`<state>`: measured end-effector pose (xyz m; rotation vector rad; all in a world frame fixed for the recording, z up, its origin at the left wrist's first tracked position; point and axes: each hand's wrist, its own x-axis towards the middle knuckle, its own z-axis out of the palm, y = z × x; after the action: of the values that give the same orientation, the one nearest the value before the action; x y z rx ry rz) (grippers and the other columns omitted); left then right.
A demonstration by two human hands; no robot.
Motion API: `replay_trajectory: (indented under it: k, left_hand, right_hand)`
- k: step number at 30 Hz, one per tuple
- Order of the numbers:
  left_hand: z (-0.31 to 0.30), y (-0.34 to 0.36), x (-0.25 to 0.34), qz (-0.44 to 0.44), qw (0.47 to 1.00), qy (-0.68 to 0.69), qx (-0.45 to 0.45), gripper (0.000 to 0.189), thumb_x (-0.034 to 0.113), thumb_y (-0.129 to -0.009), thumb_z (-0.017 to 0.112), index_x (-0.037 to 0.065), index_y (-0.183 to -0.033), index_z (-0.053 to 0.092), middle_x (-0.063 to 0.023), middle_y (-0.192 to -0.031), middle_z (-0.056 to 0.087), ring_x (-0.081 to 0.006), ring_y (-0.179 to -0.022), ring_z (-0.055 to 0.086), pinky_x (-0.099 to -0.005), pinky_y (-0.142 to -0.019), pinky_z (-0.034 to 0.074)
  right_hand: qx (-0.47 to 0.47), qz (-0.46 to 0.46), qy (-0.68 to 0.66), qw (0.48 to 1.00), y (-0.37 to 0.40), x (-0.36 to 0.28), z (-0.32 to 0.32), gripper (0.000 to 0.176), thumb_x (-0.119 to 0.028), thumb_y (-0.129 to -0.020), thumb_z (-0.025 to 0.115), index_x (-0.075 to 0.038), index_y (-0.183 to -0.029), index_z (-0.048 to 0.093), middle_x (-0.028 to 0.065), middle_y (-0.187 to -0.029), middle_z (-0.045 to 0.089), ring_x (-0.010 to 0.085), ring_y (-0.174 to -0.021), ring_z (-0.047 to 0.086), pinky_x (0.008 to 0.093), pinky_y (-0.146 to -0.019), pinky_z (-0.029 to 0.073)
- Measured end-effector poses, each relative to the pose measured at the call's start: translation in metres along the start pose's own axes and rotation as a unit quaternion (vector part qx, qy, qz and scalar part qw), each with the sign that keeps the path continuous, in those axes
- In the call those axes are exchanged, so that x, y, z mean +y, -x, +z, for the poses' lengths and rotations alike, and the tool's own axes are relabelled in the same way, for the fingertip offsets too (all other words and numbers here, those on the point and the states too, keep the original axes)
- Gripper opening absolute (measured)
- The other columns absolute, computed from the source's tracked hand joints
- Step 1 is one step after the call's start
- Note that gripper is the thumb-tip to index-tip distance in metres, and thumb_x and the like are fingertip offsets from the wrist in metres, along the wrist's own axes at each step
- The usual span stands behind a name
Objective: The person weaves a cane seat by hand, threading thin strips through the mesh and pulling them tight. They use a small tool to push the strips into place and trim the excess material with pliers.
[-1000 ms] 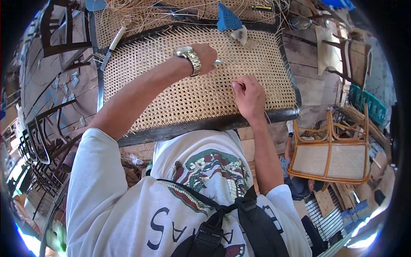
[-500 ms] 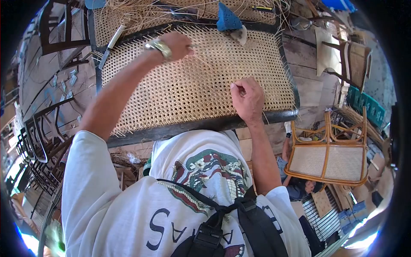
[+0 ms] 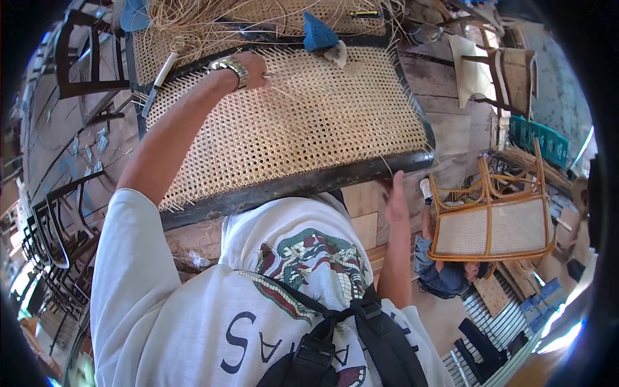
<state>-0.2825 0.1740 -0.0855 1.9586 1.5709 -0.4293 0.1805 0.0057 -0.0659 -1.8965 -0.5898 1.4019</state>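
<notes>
"Cane panel (image 3: 290, 138): where is it placed, and which step is in hand?"

"It is set just before the shirt (image 3: 206, 309). Some working of a strand into the weave is judged to be in hand, near the far edge, by the left hand (image 3: 253, 68)."

"How are the fingers held?"

"On the left, narrowly about a thin piece (image 3: 268, 75); whether tool or cane cannot be told. At the right hand (image 3: 395, 205), just beside the front rail (image 3: 309, 181), one is held straight; the rest are partly hidden, so their state cannot be told."

"What is called for next?"

"Precise placing of the thin piece, it is judged, with the panel steadied."

"And room?"

"It is offered over the middle and right. The far edge is crowded by the blue block (image 3: 317, 33), pale lump (image 3: 336, 55) and loose strands (image 3: 206, 22); the left is crossed by the knife (image 3: 160, 82)."
</notes>
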Motion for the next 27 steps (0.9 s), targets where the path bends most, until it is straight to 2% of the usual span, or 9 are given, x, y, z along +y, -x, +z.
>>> replay_trajectory:
  k: [2,5,12,14,18,20,24,25,27]
  left_hand:
    - [-0.013,0.009,-0.016,-0.019,1.000,-0.001,-0.002,0.047,0.051,-0.089,0.065,0.005,-0.091,0.073,-0.0169,-0.091,0.072,-0.0345,-0.086,0.069,-0.0470,-0.076,0.053]
    - [-0.021,0.018,-0.054,-0.071,0.996,-0.030,0.034,0.048,0.052,-0.088,0.066,0.005,-0.092,0.073,-0.0172,-0.089,0.072,-0.0338,-0.084,0.070,-0.0464,-0.075,0.053]
    - [-0.036,0.039,-0.074,-0.072,0.994,-0.051,0.068,0.044,0.049,-0.090,0.066,0.006,-0.098,0.073,-0.0157,-0.094,0.072,-0.0312,-0.092,0.070,-0.0434,-0.080,0.054]
    - [-0.020,0.031,-0.082,-0.094,0.992,-0.039,0.076,0.045,0.050,-0.090,0.066,0.006,-0.095,0.073,-0.0155,-0.098,0.072,-0.0312,-0.097,0.069,-0.0445,-0.082,0.054]
    - [0.002,0.030,-0.088,-0.101,0.988,-0.045,0.110,0.046,0.054,-0.091,0.063,0.009,-0.100,0.068,-0.0139,-0.101,0.071,-0.0310,-0.098,0.068,-0.0468,-0.081,0.052]
    - [-0.017,0.055,-0.083,-0.132,0.990,-0.019,0.052,0.048,0.055,-0.091,0.062,0.009,-0.103,0.069,-0.0144,-0.105,0.071,-0.0333,-0.103,0.067,-0.0499,-0.086,0.052]
    - [-0.016,0.073,-0.164,-0.186,0.962,-0.130,0.152,0.043,0.044,-0.096,0.056,0.010,-0.121,0.065,-0.0179,-0.111,0.070,-0.0348,-0.110,0.066,-0.0484,-0.086,0.055]
    - [-0.024,0.085,-0.169,-0.201,0.958,-0.160,0.127,0.038,0.037,-0.097,0.054,0.009,-0.119,0.066,-0.0158,-0.107,0.070,-0.0355,-0.108,0.066,-0.0493,-0.082,0.056]
    - [-0.032,0.104,-0.144,-0.197,0.956,-0.202,0.079,0.036,0.032,-0.098,0.050,0.010,-0.122,0.064,-0.0151,-0.106,0.070,-0.0340,-0.106,0.067,-0.0479,-0.079,0.057]
  right_hand:
    - [-0.118,0.070,0.037,0.990,0.010,0.004,0.003,0.053,-0.058,-0.096,0.057,-0.008,-0.113,0.064,0.0053,-0.104,0.065,0.0121,-0.100,0.055,0.0303,-0.087,0.042]
    - [-0.049,-0.084,0.232,0.968,0.013,0.020,-0.007,0.045,-0.051,-0.099,0.057,-0.007,-0.103,0.066,-0.0014,-0.089,0.061,0.0125,-0.085,0.058,0.0294,-0.078,0.044]
    - [-0.012,-0.160,0.056,0.985,0.018,-0.010,-0.032,0.034,-0.034,-0.099,0.063,-0.006,-0.080,0.064,-0.0038,-0.072,0.053,0.0108,-0.065,0.045,0.0267,-0.062,0.039]
    - [0.021,-0.169,0.265,0.949,0.008,-0.010,-0.039,0.031,-0.027,-0.098,0.063,-0.004,-0.077,0.060,-0.0026,-0.067,0.050,0.0131,-0.064,0.041,0.0289,-0.062,0.039]
    - [0.075,-0.148,0.408,0.898,0.007,-0.021,-0.034,0.031,-0.024,-0.096,0.063,-0.002,-0.076,0.056,0.0002,-0.067,0.049,0.0154,-0.065,0.040,0.0314,-0.063,0.039]
    - [-0.036,-0.200,0.371,0.906,0.012,-0.025,-0.057,0.029,-0.026,-0.096,0.063,0.000,-0.083,0.060,0.0028,-0.076,0.055,0.0162,-0.073,0.046,0.0310,-0.070,0.042]
    - [-0.024,-0.226,0.402,0.887,0.013,-0.011,-0.208,0.030,-0.030,-0.098,0.062,-0.001,-0.102,0.064,0.0047,-0.099,0.060,0.0166,-0.093,0.054,0.0273,-0.084,0.044]
    - [0.021,-0.034,0.341,0.939,0.029,-0.026,-0.229,0.035,-0.035,-0.096,0.063,-0.001,-0.103,0.065,0.0076,-0.099,0.061,0.0169,-0.094,0.056,0.0273,-0.085,0.044]
    - [0.051,0.044,0.740,0.669,0.005,-0.027,-0.310,0.045,-0.044,-0.097,0.056,-0.002,-0.108,0.068,0.0183,-0.108,0.064,0.0271,-0.103,0.061,0.0381,-0.093,0.046]
